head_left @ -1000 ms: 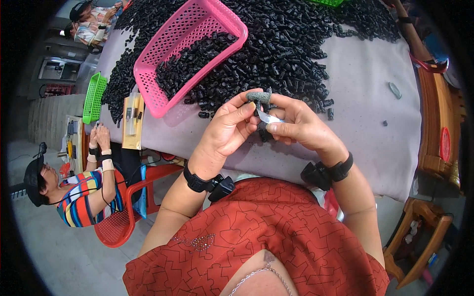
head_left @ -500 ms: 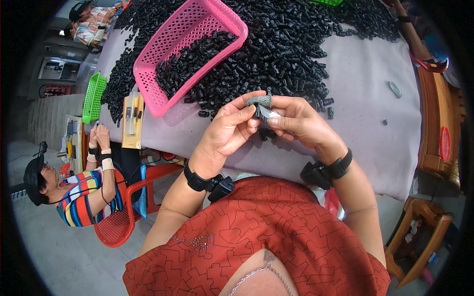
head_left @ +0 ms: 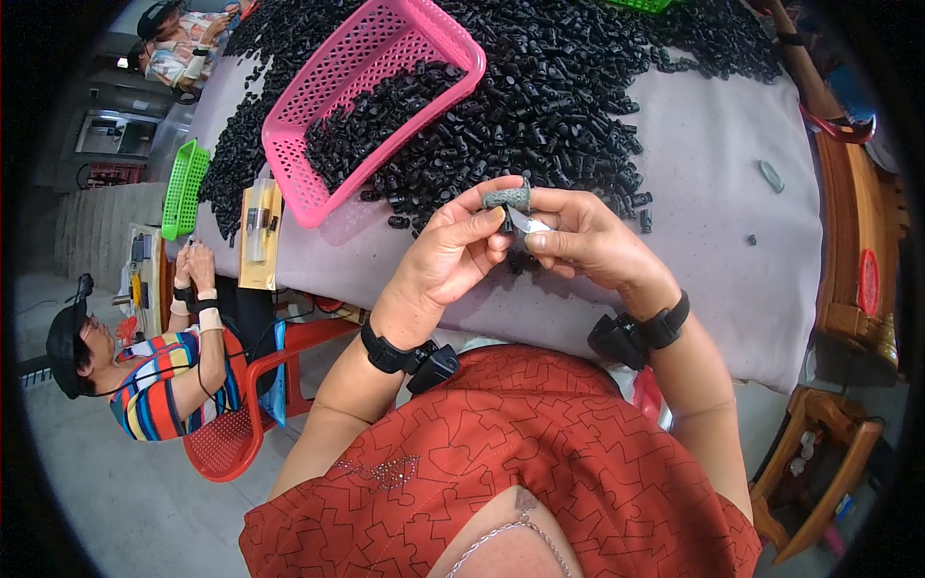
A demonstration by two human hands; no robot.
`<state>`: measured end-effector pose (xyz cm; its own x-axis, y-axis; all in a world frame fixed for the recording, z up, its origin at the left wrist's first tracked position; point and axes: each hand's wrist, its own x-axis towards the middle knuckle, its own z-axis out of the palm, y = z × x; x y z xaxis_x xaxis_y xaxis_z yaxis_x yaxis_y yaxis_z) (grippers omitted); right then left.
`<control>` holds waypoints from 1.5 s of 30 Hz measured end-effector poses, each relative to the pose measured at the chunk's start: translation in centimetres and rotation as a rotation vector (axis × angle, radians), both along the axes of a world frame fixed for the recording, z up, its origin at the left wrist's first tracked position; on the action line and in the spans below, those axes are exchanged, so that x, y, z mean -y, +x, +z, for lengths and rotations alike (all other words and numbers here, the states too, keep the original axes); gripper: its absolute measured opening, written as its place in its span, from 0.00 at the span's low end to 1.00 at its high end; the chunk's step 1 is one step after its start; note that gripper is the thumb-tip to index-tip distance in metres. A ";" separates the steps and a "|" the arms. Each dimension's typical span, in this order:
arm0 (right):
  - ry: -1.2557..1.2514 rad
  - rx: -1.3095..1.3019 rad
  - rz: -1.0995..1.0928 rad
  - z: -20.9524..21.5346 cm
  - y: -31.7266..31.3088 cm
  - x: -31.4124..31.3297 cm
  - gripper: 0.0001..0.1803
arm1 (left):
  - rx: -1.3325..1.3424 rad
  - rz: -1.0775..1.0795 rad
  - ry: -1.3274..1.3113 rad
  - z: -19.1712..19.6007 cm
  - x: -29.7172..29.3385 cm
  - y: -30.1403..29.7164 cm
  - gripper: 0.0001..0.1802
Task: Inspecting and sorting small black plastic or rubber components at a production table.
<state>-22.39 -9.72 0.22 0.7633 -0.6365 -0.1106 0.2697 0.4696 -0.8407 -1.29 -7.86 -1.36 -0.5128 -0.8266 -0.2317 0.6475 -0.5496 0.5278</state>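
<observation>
Grey-capped left hand point(head_left: 453, 255) and right hand point(head_left: 588, 241) meet fingertip to fingertip, pinching a small black part point(head_left: 508, 223) together.

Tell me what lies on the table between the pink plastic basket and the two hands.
In the head view, a heap of small black plastic pieces lies between the pink plastic basket and the hands, left hand, right hand.
</observation>
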 end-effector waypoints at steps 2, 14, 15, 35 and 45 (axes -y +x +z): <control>0.001 -0.005 -0.015 0.1 0.2 0.0 0.28 | 0.013 0.003 -0.006 0.1 0.0 0.1 0.25; -0.033 -0.005 -0.309 0.0 -0.2 0.3 0.23 | 0.441 0.653 -0.436 7.4 5.6 7.4 0.19; -0.034 -0.004 -0.312 -0.1 -0.2 0.4 0.23 | 0.527 0.735 -0.425 7.9 5.8 7.6 0.20; -0.020 0.021 -0.289 -1.2 -0.1 0.4 0.10 | 1.770 -0.126 -1.127 1.8 -1.3 0.6 0.13; -0.017 -0.004 -0.282 -1.3 0.2 0.2 0.10 | 1.801 -0.082 -1.156 1.5 -1.1 0.3 0.13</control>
